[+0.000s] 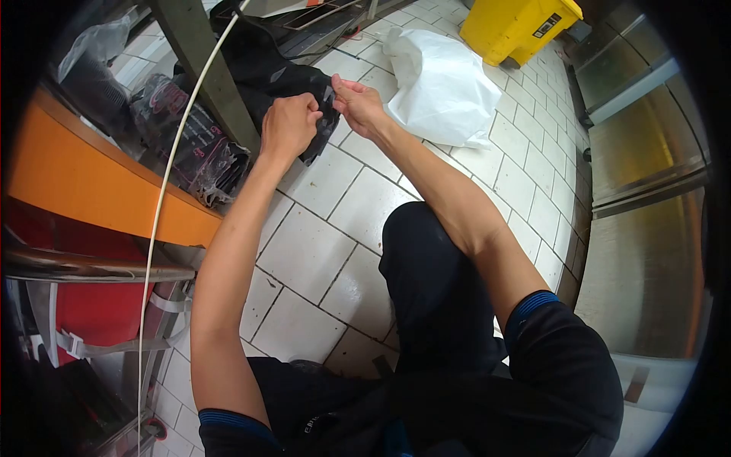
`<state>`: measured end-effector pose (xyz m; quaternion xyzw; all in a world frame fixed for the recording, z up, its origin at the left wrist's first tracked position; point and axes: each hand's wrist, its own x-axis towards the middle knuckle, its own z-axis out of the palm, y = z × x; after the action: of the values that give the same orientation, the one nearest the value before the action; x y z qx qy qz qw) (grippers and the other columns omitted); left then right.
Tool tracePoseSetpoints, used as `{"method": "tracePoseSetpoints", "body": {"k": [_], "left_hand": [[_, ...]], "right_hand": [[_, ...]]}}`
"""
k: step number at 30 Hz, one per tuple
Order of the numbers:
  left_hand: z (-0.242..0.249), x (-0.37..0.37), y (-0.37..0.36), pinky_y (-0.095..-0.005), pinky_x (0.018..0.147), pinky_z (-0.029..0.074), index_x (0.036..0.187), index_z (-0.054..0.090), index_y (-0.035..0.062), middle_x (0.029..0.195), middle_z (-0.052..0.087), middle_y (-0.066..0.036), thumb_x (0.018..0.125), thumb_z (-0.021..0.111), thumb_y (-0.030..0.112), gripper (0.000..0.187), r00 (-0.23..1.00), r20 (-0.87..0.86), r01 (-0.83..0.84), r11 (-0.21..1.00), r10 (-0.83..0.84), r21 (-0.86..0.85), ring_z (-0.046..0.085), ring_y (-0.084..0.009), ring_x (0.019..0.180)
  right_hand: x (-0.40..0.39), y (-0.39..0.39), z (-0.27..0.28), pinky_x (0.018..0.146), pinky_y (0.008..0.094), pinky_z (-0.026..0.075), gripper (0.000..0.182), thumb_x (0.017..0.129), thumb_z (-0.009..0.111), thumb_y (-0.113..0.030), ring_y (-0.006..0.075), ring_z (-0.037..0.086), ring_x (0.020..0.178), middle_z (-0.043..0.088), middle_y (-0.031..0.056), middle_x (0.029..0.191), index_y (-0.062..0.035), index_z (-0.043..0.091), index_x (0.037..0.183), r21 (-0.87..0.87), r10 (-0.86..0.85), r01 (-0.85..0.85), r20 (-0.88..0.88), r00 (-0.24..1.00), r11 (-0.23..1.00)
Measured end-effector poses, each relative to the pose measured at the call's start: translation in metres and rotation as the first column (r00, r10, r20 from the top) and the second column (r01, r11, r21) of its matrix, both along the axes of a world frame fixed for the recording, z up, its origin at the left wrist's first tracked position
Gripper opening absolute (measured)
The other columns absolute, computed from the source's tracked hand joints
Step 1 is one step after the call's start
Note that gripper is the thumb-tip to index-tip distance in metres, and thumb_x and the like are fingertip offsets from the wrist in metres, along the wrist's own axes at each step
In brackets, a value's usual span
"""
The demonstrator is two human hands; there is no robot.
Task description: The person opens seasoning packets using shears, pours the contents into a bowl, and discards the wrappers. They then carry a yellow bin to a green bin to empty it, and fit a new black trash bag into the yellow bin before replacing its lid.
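Note:
A limp black plastic bag (pixel 263 72), or a sheet much like one, lies at the far left beside a metal post, with shiny patches along its right edge. My right hand (pixel 359 107) pinches that edge between thumb and fingers. Just left of it, my left hand (pixel 289 126) is closed over the near part of the same black material; its fingertips are partly hidden by the back of the hand. To the right of my right hand, a white sack (pixel 442 87) sits crumpled on the floor.
A yellow bin (pixel 518 30) stands at the back. Stainless cabinets (pixel 647 259) line the right side. An orange panel (pixel 99 171), plastic-wrapped packs (pixel 183 129) and a metal post (pixel 202 61) are at left. A pale cable (pixel 164 183) hangs in front. White tiles (pixel 304 244) cover the floor.

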<state>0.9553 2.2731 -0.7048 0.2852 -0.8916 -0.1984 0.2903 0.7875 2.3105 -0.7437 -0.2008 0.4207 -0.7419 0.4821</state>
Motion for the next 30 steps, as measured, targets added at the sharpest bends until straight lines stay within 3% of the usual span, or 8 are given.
{"method": "tracePoseSetpoints", "body": {"k": [5,9,11,12,16,18,23,30], "left_hand": [[-0.002,0.001,-0.006,-0.0304,0.064,0.046,0.095,0.060,0.0001,0.075,0.062,-0.014,0.087,0.064,0.007,0.011,0.984,-0.180,0.040,0.983,-0.007,0.181,0.059,-0.0191,0.066],[0.007,0.001,-0.009,-0.0291,0.064,0.043,0.097,0.058,0.0005,0.074,0.058,-0.013,0.089,0.060,0.005,0.010,0.905,-0.421,-0.006,0.993,0.055,0.118,0.052,-0.0171,0.065],[0.016,0.007,-0.009,-0.0306,0.063,0.043,0.100,0.057,0.0005,0.074,0.055,-0.012,0.091,0.057,0.004,0.010,0.854,-0.489,-0.114,0.981,0.179,0.159,0.050,-0.0180,0.064],[0.018,0.008,-0.008,-0.0311,0.064,0.043,0.099,0.055,-0.0003,0.076,0.056,-0.012,0.090,0.057,0.002,0.010,0.836,-0.530,-0.081,0.988,0.140,0.133,0.051,-0.0219,0.065],[0.020,0.011,-0.007,-0.0427,0.079,0.044,0.094,0.051,0.0005,0.087,0.051,-0.012,0.081,0.063,0.005,0.018,0.944,-0.277,0.158,0.982,-0.180,-0.099,0.053,-0.0323,0.086],[0.005,-0.001,0.021,-0.0453,0.083,0.041,0.098,0.049,0.0023,0.098,0.049,-0.014,0.077,0.068,0.010,0.029,0.942,-0.328,-0.146,0.963,0.065,-0.227,0.050,-0.0347,0.095],[-0.071,-0.021,0.016,-0.0512,0.094,0.034,0.114,0.039,0.0021,0.121,0.037,-0.020,0.060,0.087,0.025,0.075,0.702,-0.433,-0.646,0.762,0.565,-0.054,0.037,-0.0396,0.114],[-0.016,-0.049,0.020,-0.0487,0.098,0.032,0.114,0.036,-0.0001,0.128,0.034,-0.024,0.063,0.087,0.024,0.076,0.678,-0.693,-0.540,0.806,0.246,-0.242,0.039,-0.0403,0.117]], "right_hand": [[-0.003,0.010,0.003,0.065,0.0243,0.051,0.045,0.082,0.078,-0.015,0.0141,0.061,0.077,0.064,0.0067,0.092,0.0066,0.054,0.113,0.109,0.114,-0.101,-0.117,0.987,0.989],[-0.010,0.006,-0.029,0.067,0.0293,0.052,0.058,0.074,0.083,-0.013,0.0152,0.063,0.081,0.062,0.0060,0.086,0.0024,0.052,0.120,0.298,0.197,-0.008,-0.610,0.768,0.954],[-0.008,0.004,-0.030,0.070,0.0370,0.052,0.063,0.069,0.083,-0.010,0.0232,0.065,0.080,0.063,0.0107,0.087,0.0036,0.050,0.121,0.350,0.113,0.355,-0.832,0.543,0.867],[0.005,0.014,-0.014,0.074,0.0412,0.052,0.069,0.065,0.081,-0.006,0.0320,0.065,0.080,0.065,0.0121,0.089,0.0004,0.049,0.126,0.051,-0.042,0.490,-0.983,0.176,0.870],[0.020,0.013,0.055,0.078,0.0429,0.052,0.053,0.071,0.072,-0.005,0.0397,0.064,0.079,0.067,0.0164,0.089,-0.0035,0.056,0.121,-0.641,-0.623,-0.003,-0.746,-0.236,0.768],[0.023,0.004,0.055,0.076,0.0451,0.051,0.034,0.073,0.061,0.000,0.0407,0.062,0.078,0.066,0.0196,0.080,-0.0023,0.064,0.108,-0.285,-0.288,-0.042,-0.948,-0.135,0.958],[0.039,0.011,0.072,0.070,0.0421,0.051,0.029,0.076,0.053,0.001,0.0403,0.064,0.074,0.064,0.0219,0.079,-0.0025,0.067,0.101,-0.451,-0.445,0.128,-0.892,-0.077,0.883],[0.046,0.028,0.089,0.071,0.0410,0.051,0.024,0.077,0.053,0.002,0.0388,0.065,0.078,0.066,0.0232,0.082,0.0008,0.068,0.095,-0.213,-0.319,0.316,-0.887,0.334,0.925]]}}
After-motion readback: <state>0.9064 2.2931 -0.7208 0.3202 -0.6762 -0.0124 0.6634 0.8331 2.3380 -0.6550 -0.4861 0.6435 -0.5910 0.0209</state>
